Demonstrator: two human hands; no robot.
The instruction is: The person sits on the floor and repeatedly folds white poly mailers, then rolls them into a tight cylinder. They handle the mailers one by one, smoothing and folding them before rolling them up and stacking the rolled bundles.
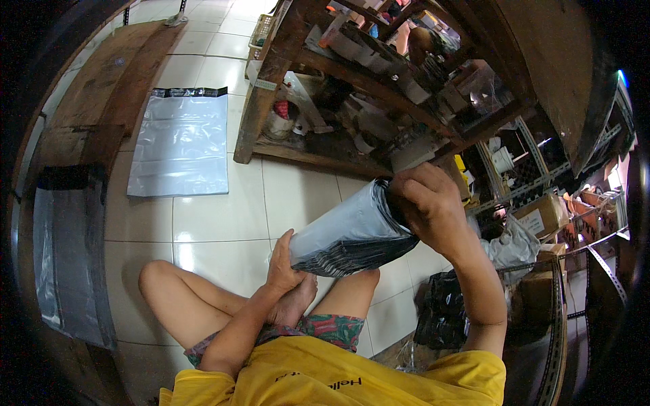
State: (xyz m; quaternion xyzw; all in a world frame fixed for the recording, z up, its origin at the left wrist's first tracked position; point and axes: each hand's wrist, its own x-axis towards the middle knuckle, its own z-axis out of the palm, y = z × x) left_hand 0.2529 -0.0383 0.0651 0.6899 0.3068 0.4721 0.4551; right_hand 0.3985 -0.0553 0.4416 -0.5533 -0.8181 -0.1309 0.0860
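A thick bundle of grey plastic mailing bags (338, 227), curved over with black inner edges fanned out below, is held above my crossed legs. My left hand (281, 264) grips its near left end, the thumb along the side. At the far right end my right hand (430, 203) is closed on the dark edge, its fingertips partly hidden. On the tiled floor ahead to the left lies a flat grey mailing bag (179, 149) with a black top strip. Farther left, a stack of similar bags (71, 250) rests on a wooden board.
A wooden rack (325, 152) full of odds and ends stands ahead. To the right are metal shelves with a cardboard box (542, 216) and crumpled plastic. A black plastic-wrapped bundle (441, 308) sits by my right side. Wooden planks (101, 88) run along the left.
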